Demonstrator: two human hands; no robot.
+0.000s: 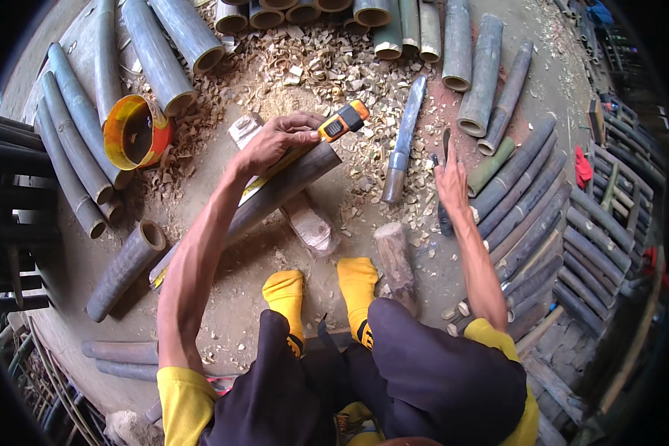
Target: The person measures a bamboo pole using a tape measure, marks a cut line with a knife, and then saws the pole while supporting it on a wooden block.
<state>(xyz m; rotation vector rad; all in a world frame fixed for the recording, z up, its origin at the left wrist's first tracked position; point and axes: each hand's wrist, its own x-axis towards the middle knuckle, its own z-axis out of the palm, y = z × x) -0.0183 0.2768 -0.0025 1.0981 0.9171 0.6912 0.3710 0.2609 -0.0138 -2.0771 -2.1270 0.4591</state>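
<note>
My left hand (284, 140) is closed on an orange and black tape measure (343, 122), its case above the upper end of a dark bamboo pole (286, 186). The yellow tape runs back along the pole, partly behind my forearm. The pole slants down to the left, across a pale wooden block (310, 223). Over at the right, my right hand (452, 182) has its fingers around a slim dark knife-like tool (446, 141); part of it is hidden by the hand. Between the hands, a large knife (405, 137) with a broad grey blade lies on wood chips.
An orange-yellow bucket (137, 134) stands at the left among long bamboo poles (74, 137). Cut bamboo lengths (528, 193) are piled on the right. A short bamboo piece (126, 271) and a wood stump (395, 260) lie near my yellow-socked feet. Wood chips (312, 63) cover the far ground.
</note>
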